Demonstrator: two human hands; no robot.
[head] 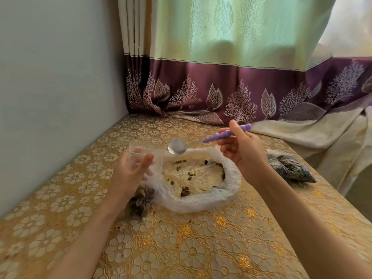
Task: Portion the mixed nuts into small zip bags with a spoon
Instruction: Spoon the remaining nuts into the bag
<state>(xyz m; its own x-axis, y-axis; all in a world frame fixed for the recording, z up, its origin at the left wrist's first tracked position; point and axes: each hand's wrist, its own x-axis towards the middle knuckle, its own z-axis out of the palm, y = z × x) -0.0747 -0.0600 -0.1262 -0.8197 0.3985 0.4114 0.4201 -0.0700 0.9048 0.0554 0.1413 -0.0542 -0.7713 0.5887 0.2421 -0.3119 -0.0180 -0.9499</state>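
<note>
Purple beaded handle of the spoon (225,133) was pinched between thumb and curled fingers of the right hand (241,150), long axis running from upper right down-left, bowl apparently empty and hovering over the far-left rim of the big plastic bag (231,184). The left hand (130,168) gripped a small zip bag (141,150) just left of that rim, mouth up and near the spoon bowl. The remaining mixed nuts (186,191) lay scattered inside the big bag, below and nearer than the bowl; the right hand was closer to them. A filled bag (140,202) sat at the big bag's near-left edge, another (291,168) to its right. Open tablecloth (181,248) lay nearer; the wall (50,77) closed the left.
</note>
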